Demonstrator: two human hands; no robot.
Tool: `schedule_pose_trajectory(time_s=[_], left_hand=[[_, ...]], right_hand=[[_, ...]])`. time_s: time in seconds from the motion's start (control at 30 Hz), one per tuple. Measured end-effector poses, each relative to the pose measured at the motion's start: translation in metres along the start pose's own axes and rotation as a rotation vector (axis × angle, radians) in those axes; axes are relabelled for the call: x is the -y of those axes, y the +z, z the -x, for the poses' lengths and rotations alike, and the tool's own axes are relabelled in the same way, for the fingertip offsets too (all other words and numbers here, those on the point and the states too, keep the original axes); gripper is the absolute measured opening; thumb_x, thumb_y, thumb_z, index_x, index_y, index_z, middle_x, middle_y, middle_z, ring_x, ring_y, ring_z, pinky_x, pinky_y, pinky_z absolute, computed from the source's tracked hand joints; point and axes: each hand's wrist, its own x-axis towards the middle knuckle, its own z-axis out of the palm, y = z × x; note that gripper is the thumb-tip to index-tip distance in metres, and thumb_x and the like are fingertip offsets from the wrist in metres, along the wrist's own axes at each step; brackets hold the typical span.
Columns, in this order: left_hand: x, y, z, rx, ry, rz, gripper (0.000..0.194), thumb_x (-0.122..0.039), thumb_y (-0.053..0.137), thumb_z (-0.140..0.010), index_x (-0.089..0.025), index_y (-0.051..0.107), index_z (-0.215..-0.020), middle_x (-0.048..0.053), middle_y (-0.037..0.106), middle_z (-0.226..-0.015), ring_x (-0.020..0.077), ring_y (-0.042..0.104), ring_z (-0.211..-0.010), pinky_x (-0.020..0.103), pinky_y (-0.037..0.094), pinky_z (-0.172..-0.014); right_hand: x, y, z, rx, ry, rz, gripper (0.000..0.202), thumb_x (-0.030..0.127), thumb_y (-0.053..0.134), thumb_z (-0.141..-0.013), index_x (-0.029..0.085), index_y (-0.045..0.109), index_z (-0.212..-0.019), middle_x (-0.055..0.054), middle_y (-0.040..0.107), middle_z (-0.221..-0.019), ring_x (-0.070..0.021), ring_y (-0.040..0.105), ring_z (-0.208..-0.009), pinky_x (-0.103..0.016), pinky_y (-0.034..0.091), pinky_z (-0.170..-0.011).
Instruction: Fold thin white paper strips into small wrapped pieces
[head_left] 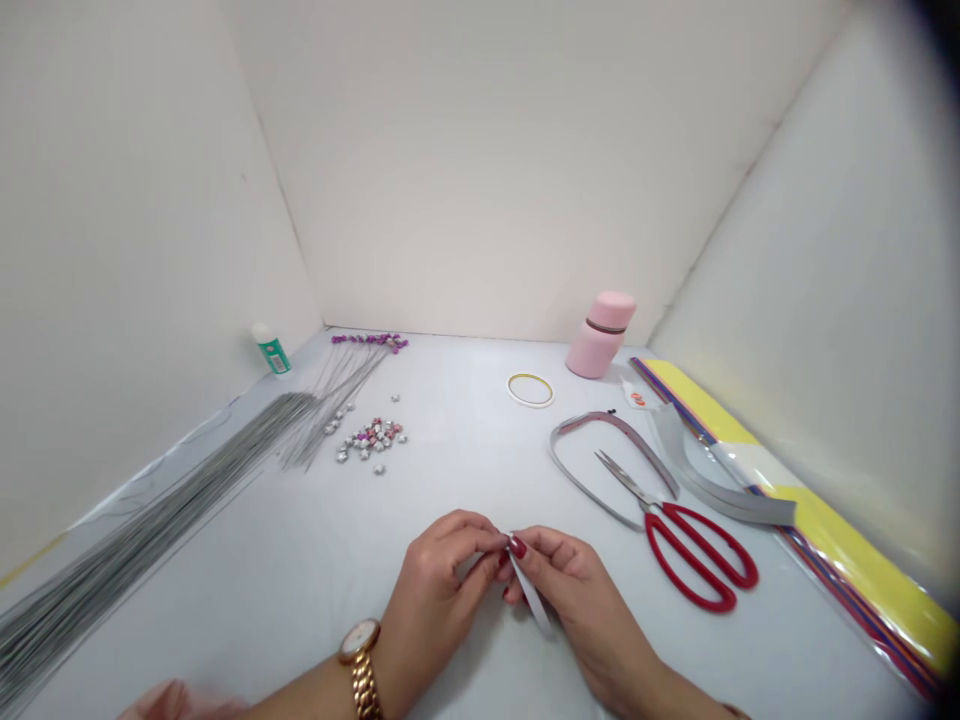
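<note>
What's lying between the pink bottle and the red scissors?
In the head view, a looped strip and a tiny black bit lie between bottle and scissors.

- No wording could be read.
- Green-and-white tube [271,350], ten o'clock: label print too small.
- White packet [634,396], one o'clock: orange mark unclear.

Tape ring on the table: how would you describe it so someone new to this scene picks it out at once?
Find the pink bottle standing near the back wall. Just left of it and nearer the person, the thin tape ring lies flat on the table. Unlike the open-ended grey strips, it is a closed white hoop with yellow inside.
</note>
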Motion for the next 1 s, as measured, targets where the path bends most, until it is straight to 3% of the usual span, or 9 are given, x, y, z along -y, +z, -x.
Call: schedule_pose_trajectory(time_s=[0.2, 0.33, 0.57, 0.73, 0.9, 1.0], left_hand=[[0.0016, 0.0051, -0.0011, -0.013, -0.222, 0.318, 0.01, -0.02, 0.053, -0.079, -0.015, 0.061, -0.084, 0.005, 0.058, -0.08, 0.0139, 0.059, -0.066, 0.027, 0.049, -0.064], [0.003, 0.009, -0.0027, 0.016, -0.376, 0.585, 0.011, -0.024, 0.057, -0.077, -0.013, 0.057, -0.079, 0.0, 0.056, -0.06, 0.0128, 0.058, -0.054, 0.027, 0.048, -0.057], [0.0022, 0.0077, -0.008, -0.019, -0.515, 0.652, 0.012, -0.024, 0.058, -0.075, -0.012, 0.058, -0.076, -0.001, 0.058, -0.051, 0.0123, 0.056, -0.049, 0.026, 0.045, -0.054], [0.0063, 0.0062, -0.0046, -0.079, -0.436, 0.352, 0.009, -0.021, 0.058, -0.075, -0.014, 0.063, -0.077, 0.004, 0.065, -0.069, 0.0151, 0.06, -0.064, 0.026, 0.047, -0.063], [0.0041, 0.0017, 0.0001, -0.046, -0.113, -0.011, 0.014, -0.013, 0.051, -0.078, -0.017, 0.064, -0.079, 0.005, 0.066, -0.077, 0.0158, 0.059, -0.073, 0.026, 0.046, -0.07], [0.0004, -0.0001, 0.0007, 0.006, -0.006, -0.056, 0.017, -0.012, 0.05, -0.079, -0.017, 0.065, -0.083, 0.006, 0.064, -0.083, 0.0156, 0.059, -0.078, 0.026, 0.046, -0.073]], right_hand=[[-0.0015, -0.0014, -0.0014, -0.019, 0.012, 0.012, 0.03, 0.043, 0.066, -0.068, 0.013, 0.067, -0.074, 0.001, 0.06, -0.054, -0.0104, 0.053, -0.051, -0.021, 0.04, -0.055], [-0.0019, -0.0015, -0.0009, -0.026, 0.03, 0.058, 0.031, 0.043, 0.066, -0.067, 0.012, 0.066, -0.07, 0.0, 0.061, -0.054, -0.0093, 0.052, -0.048, -0.02, 0.039, -0.052], [-0.0051, -0.0038, -0.0014, -0.024, 0.039, 0.156, 0.033, 0.046, 0.065, -0.067, 0.013, 0.062, -0.067, -0.003, 0.064, -0.058, -0.0099, 0.053, -0.05, -0.02, 0.038, -0.05], [-0.0055, -0.0042, -0.0006, -0.023, 0.02, 0.216, 0.034, 0.047, 0.063, -0.068, 0.013, 0.062, -0.066, -0.003, 0.064, -0.058, -0.0117, 0.053, -0.052, -0.021, 0.039, -0.051], [-0.0059, -0.0048, -0.0013, -0.004, -0.007, 0.199, 0.033, 0.045, 0.061, -0.071, 0.012, 0.066, -0.073, 0.0, 0.058, -0.057, -0.0106, 0.051, -0.052, -0.021, 0.038, -0.052], [-0.0058, -0.0042, -0.0018, -0.021, -0.004, 0.185, 0.034, 0.045, 0.062, -0.071, 0.012, 0.066, -0.074, 0.001, 0.056, -0.052, -0.0101, 0.049, -0.051, -0.02, 0.036, -0.051]])
